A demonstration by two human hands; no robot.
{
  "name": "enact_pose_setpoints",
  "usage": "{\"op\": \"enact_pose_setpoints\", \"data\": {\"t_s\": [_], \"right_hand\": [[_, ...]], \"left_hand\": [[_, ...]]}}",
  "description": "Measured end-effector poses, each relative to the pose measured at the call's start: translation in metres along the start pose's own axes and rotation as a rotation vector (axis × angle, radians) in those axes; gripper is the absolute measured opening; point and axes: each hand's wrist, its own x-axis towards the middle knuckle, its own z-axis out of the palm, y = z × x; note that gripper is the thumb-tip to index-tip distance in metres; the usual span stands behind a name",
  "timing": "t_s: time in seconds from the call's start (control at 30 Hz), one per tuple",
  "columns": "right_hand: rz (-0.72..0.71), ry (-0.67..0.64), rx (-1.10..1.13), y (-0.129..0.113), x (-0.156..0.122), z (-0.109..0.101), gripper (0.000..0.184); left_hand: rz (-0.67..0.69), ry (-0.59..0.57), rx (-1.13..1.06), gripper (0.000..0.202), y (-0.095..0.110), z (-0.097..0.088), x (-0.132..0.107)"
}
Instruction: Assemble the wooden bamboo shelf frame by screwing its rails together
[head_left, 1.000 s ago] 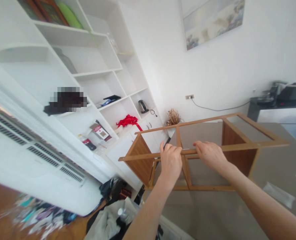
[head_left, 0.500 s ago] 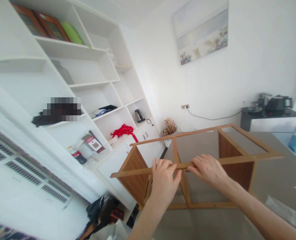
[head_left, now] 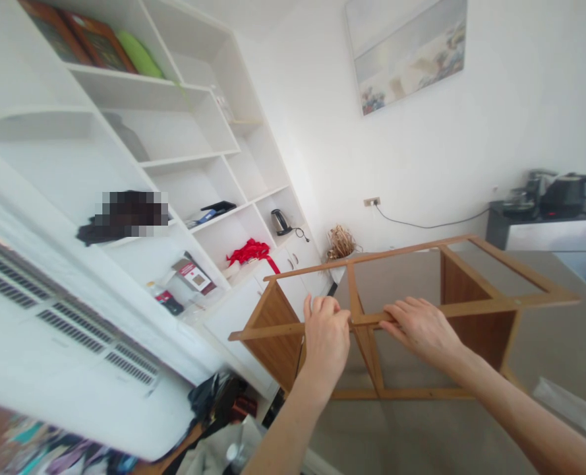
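A wooden shelf frame (head_left: 475, 309) lies on its side on the grey-brown table (head_left: 550, 343), with solid panels near both ends and slim rails between. My left hand (head_left: 326, 338) is closed over its near upper rail, just left of where a crosspiece meets it. On the same rail, a short way to the right of that joint, my right hand (head_left: 421, 326) has its fingers curled over the top. Below the joint, slanting wooden pieces (head_left: 369, 363) run down to the lower rail. The undersides of my fingers are hidden.
A clear plastic piece (head_left: 567, 404) lies on the table at right. White shelving (head_left: 194, 158) stands at left, holding a kettle (head_left: 280, 222) and red cloth (head_left: 250, 252). Dark bags (head_left: 218, 396) sit low beside the table. A black kettle (head_left: 569, 192) stands on a cabinet at back right.
The view has shifted slightly, so the scene sits a little further right. My left thumb, stretched toward the joint before, is now tucked out of sight. Both hands stay on the rail.
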Motion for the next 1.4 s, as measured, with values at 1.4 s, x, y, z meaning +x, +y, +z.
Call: {"op": "enact_pose_setpoints", "data": {"t_s": [1.4], "right_hand": [[-0.022,0.052,-0.044,0.0,-0.003,0.003,0.03]], "left_hand": [[-0.082,0.028,-0.073,0.021,0.019,-0.005,-0.024]]}}
